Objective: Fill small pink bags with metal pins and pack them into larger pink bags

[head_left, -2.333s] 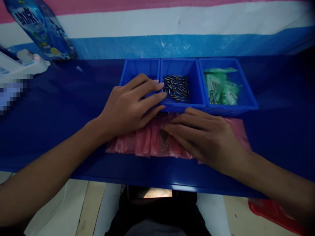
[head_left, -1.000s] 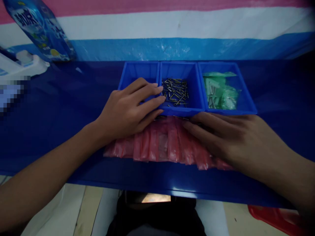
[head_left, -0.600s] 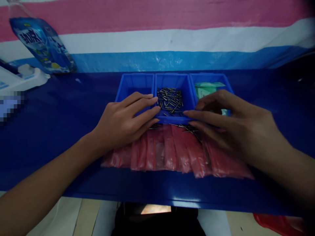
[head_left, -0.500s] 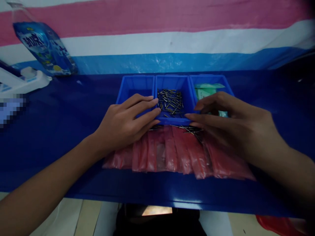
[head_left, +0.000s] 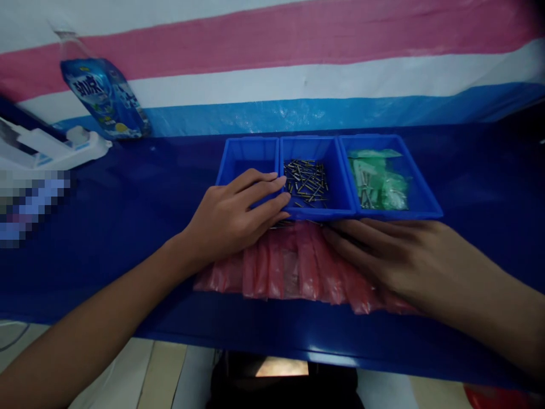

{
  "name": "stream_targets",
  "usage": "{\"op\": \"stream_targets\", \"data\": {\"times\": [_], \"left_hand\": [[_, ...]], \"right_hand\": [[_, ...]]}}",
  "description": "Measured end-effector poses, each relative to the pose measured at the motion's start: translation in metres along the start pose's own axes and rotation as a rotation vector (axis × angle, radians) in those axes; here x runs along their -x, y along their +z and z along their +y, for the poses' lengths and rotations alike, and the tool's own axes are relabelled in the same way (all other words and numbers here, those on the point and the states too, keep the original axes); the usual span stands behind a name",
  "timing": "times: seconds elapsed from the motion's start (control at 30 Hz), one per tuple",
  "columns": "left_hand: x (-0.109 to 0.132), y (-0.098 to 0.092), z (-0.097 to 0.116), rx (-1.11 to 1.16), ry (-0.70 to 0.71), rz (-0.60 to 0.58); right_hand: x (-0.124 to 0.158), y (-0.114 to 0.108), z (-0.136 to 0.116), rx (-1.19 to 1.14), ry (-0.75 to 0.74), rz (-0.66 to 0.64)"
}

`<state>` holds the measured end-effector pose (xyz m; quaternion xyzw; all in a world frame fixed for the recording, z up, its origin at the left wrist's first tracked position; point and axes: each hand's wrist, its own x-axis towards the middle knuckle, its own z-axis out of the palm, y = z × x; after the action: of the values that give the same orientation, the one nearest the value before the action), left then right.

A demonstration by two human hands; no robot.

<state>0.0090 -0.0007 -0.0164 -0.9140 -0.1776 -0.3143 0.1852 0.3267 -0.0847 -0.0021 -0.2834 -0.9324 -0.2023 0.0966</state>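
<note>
My left hand (head_left: 232,218) lies over the front of the left bin (head_left: 251,146), fingers stretched and slightly apart, tips at the wall of the middle bin (head_left: 315,213). Inside that blue middle bin is a loose pile of thin metal pins that look like blind rivets (head_left: 307,180). My right hand (head_left: 394,250) is low in front of the bins, its fingers pressed together at the upper edge of the pink plastic bags (head_left: 293,267). A bit of metal shows by its fingertips; whatever they hold is hidden. A few more metal pins (head_left: 281,225) show beneath my left fingertips.
The right bin (head_left: 421,193) holds green plastic bags (head_left: 377,179) with metal parts. A blue detergent pouch (head_left: 106,99) leans against the striped wall sheet, near a white plastic object (head_left: 72,149). The blue table's front edge (head_left: 315,355) runs close to my lap.
My right hand has come down from over the right bin to the pins in front of the bins, covering them. My left hand keeps its place on the bins. The view has shifted slightly.
</note>
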Motion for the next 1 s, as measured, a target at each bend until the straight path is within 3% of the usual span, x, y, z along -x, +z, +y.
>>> {"op": "stream_targets", "data": {"times": [0.2, 0.33, 0.47, 0.77, 0.87, 1.0], "left_hand": [[0.002, -0.003, 0.001, 0.016, -0.033, -0.042], [0.000, -0.004, 0.001, 0.013, -0.025, -0.036], [-0.001, -0.005, 0.002, 0.009, -0.024, -0.037], [0.002, 0.001, 0.000, -0.039, -0.020, -0.005], [0.003, 0.005, -0.004, -0.049, 0.010, 0.041], [0.002, 0.005, -0.008, -0.028, 0.052, 0.083]], "right_hand": [[-0.011, 0.002, 0.002, -0.008, -0.018, -0.030], [-0.013, -0.003, 0.000, -0.093, -0.005, 0.087], [-0.016, -0.009, -0.009, -0.311, 0.179, 0.264], [-0.028, -0.009, -0.003, -1.076, 0.743, 0.458], [-0.030, -0.006, -0.002, -1.212, 0.828, 0.519], [-0.029, -0.007, -0.003, -1.213, 0.841, 0.486]]}}
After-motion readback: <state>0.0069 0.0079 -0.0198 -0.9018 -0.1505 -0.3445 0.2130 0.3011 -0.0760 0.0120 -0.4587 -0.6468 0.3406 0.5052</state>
